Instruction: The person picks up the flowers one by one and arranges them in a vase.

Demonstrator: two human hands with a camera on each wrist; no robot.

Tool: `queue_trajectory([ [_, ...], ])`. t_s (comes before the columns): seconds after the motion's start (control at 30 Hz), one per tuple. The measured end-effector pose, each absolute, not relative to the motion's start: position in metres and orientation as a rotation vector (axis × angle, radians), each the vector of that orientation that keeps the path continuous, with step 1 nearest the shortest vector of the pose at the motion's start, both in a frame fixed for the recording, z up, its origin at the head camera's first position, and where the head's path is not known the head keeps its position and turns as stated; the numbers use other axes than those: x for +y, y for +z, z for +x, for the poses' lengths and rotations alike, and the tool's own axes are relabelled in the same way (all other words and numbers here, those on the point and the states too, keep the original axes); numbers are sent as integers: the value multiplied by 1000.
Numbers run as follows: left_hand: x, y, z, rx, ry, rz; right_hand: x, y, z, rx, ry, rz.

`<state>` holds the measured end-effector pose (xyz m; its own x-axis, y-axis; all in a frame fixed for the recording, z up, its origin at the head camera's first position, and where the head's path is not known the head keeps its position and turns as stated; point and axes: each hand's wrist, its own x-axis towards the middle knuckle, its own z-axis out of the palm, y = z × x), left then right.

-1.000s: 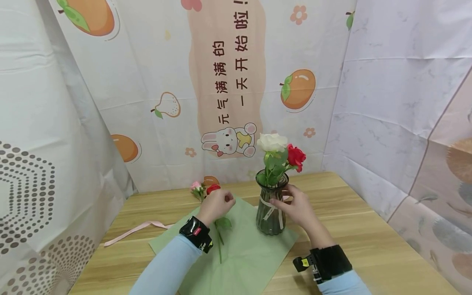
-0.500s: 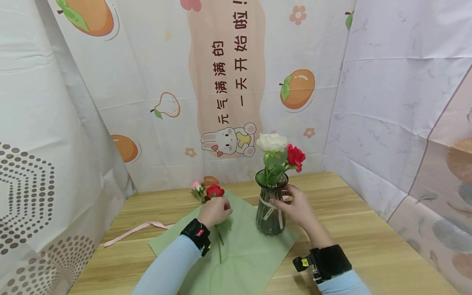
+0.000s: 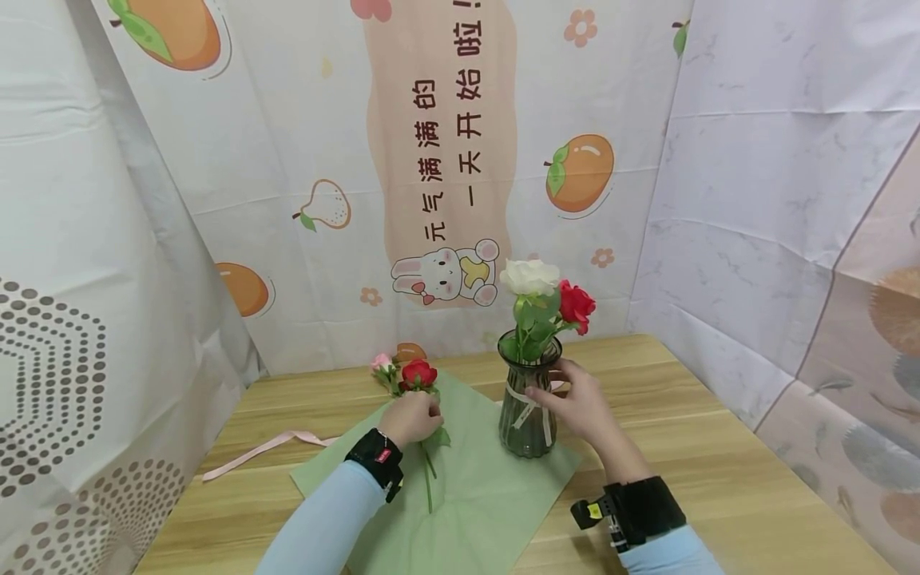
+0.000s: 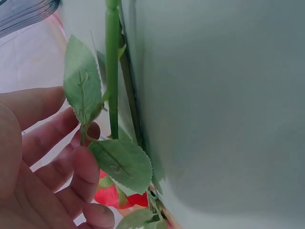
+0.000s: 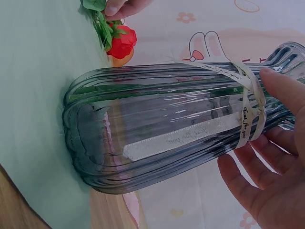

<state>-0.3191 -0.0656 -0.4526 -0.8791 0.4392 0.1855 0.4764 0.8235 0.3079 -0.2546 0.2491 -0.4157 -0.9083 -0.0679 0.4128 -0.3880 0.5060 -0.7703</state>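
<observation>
A smoky glass vase (image 3: 523, 435) stands on green wrapping paper, with a white rose (image 3: 530, 277) and a red rose (image 3: 577, 305) in it. My right hand (image 3: 584, 403) holds it near the neck, where a printed "Just for you" ribbon (image 5: 246, 114) is tied. Another red rose (image 3: 418, 372) lies on the paper to the left. Over its stem, just below the bloom, is my left hand (image 3: 411, 418), fingers curled at the leaves. In the left wrist view, a leaf (image 4: 82, 78) hides the thumb and forefinger tips beside the green stem (image 4: 112, 71).
The green paper (image 3: 474, 503) lies diagonally across the wooden table (image 3: 690, 447). A pink ribbon (image 3: 269, 451) trails to the left, and a pink flower (image 3: 382, 362) lies beside the loose red rose. Printed curtains (image 3: 302, 263) close off the back and both sides.
My left hand has moved down and slightly left from in front of the loose red rose's bloom to its stem, uncovering the bloom. The right hand and vase have stayed put.
</observation>
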Motion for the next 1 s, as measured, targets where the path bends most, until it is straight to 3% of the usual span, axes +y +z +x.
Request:
queue_trajectory([
  [1.0,-81,-458,-321,-2941,-586,-427,249,-414,-253,-2434,1354,371],
])
